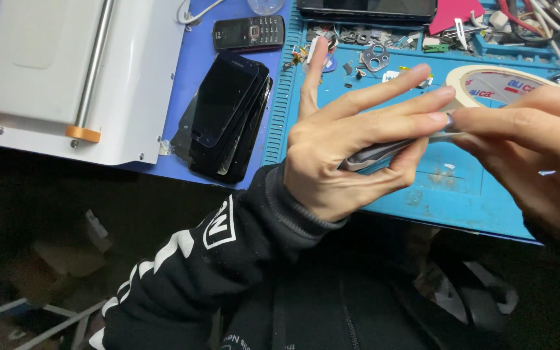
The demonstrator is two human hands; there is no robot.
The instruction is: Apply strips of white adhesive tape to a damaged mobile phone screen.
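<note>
At centre frame, your left hand (351, 152) cradles a thin grey phone panel (377, 154) edge-on, thumb beneath, fingers stretched out along it. Your right hand (539, 146), at the right edge, pinches the panel's far end. Behind them lie a blue work mat (448, 194), a tape roll (494, 84) and stacked dark screens (228, 116).

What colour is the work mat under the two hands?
The work mat is light blue, seen best in the head view.

A stack of phone screens (227, 116) lay on the counter (196, 58), right of the machine (66, 65). A keypad phone (249, 32) sat behind the stack. Farther right, a tape roll (461, 81) rested on the mat (448, 194), small parts (364, 45), perhaps screws, behind it.
</note>
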